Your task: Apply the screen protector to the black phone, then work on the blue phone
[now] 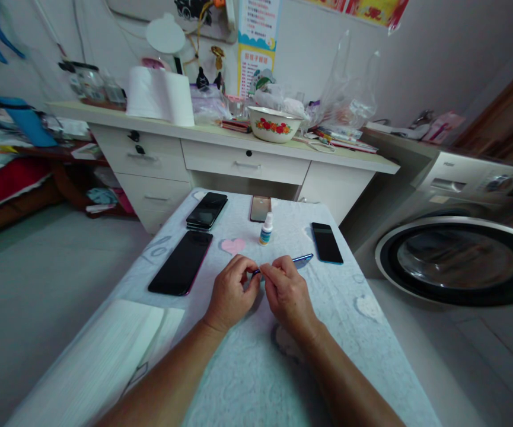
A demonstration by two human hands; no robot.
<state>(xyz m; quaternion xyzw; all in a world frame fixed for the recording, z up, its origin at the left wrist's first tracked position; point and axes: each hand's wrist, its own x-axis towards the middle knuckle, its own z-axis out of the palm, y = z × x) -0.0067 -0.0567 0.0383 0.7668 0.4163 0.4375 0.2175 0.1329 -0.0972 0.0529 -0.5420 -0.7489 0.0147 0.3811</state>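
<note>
A blue-edged smartphone [303,260] is held low over the table, seen nearly edge-on and tilted up towards the right. My left hand [233,292] is closed, thumb and fingers pinching the phone's left end. Close beside it, my right hand [288,290] is closed on the same phone, whose far end sticks out behind the knuckles. The hands hide most of its middle. Just beyond them stands a small white spray bottle [265,230] with a blue and yellow label. Behind the bottle lies a brownish phone or case [260,209].
Left on the table [247,367] are a large black phone [181,263] and a stack of phones [207,209]. A dark phone [327,243] lies right. White folded paper or cloth [114,350] covers the near left. Beyond stand a desk [145,172] and a washing machine [443,196].
</note>
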